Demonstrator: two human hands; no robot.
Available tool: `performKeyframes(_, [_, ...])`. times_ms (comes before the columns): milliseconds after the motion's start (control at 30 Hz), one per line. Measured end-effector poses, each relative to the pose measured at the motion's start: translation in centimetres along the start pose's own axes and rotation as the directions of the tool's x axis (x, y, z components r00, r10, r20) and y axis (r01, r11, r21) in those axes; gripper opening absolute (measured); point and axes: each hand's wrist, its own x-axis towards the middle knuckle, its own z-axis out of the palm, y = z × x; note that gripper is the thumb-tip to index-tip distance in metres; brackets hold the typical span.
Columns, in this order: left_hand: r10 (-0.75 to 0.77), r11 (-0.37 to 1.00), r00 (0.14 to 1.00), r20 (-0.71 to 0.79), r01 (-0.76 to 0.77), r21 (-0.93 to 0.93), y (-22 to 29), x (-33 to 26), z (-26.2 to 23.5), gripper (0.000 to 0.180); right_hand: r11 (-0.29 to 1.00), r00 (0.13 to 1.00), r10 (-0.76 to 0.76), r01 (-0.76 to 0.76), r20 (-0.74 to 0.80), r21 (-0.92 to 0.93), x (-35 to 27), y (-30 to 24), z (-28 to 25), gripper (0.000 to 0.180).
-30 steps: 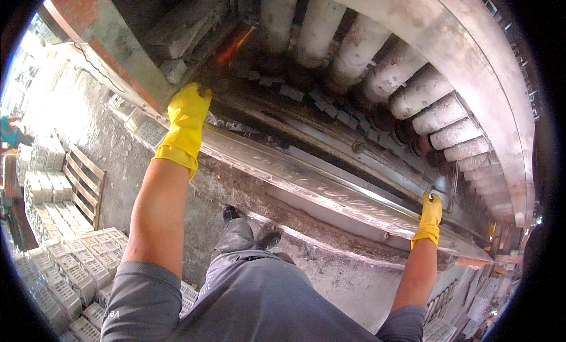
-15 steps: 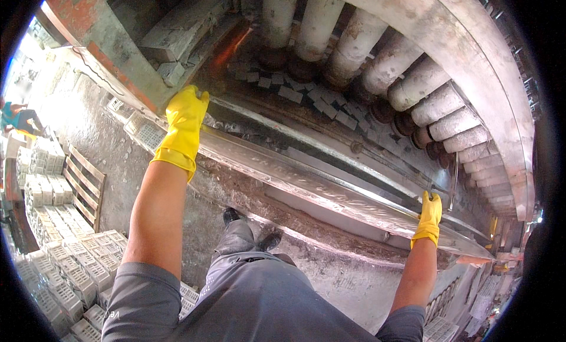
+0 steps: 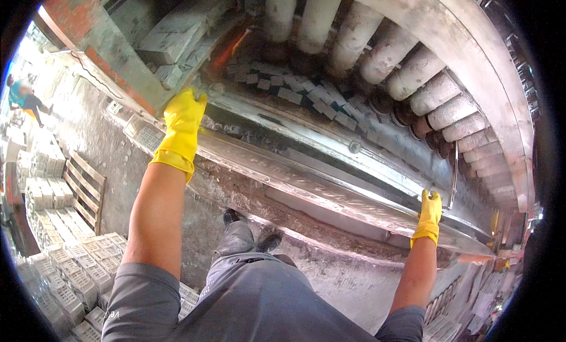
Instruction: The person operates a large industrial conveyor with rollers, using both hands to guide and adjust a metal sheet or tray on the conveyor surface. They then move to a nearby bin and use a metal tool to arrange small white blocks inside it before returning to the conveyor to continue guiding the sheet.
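Observation:
Both my hands wear yellow rubber gloves. A long, worn metal panel [image 3: 306,183] slants down from left to right in front of me. My left hand [image 3: 184,127] is closed at its upper left end, beside a corner of a grey and orange-red painted frame [image 3: 109,59]. Farther right, my right hand [image 3: 428,217] closes over the panel's far edge, near a thin upright metal rod [image 3: 454,176]. The fingertips of both hands are partly hidden behind the edge. Past the panel lies an inner metal rail [image 3: 312,135] with a round knob [image 3: 354,147].
A row of thick pale cylinders [image 3: 348,41] curves along the machine above scattered flat whitish pieces [image 3: 330,106]. An orange glow [image 3: 230,47] shows inside. White slotted crates [image 3: 71,265] are stacked at lower left near a wooden pallet [image 3: 85,186]. A person [image 3: 26,97] is at far left.
My hands stay in the same places. The inner rail and knob look much brighter now. At far left, the person has shifted and shows more of the body and legs.

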Motion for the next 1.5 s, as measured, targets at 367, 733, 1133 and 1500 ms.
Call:
performKeyframes(367, [0.022,1.0,1.0,-0.002,-0.022,-0.004,-0.3,-0.3,0.4,0.048,1.0,1.0,0.001,-0.001,0.0,-0.025,-0.5,0.1,0.0,0.066])
performKeyframes(733, [0.009,1.0,0.999,0.045,-0.009,0.011,-0.2,-0.2,0.4,0.046,0.999,0.999,0.038,-0.038,0.013,0.029,-1.3,-0.8,-0.2,0.065])
performKeyframes(1133, [-0.028,0.998,0.996,0.082,0.023,0.06,-0.9,0.3,1.2,0.052,1.0,1.0,0.022,-0.022,-0.018,0.013,-1.6,-1.0,-0.2,0.066])
performKeyframes(1500, [-0.037,0.995,0.996,0.079,0.029,0.095,-0.1,0.0,0.4,0.055,0.999,0.999,0.032,-0.032,0.005,0.035,-1.7,-1.3,-0.3,0.062])
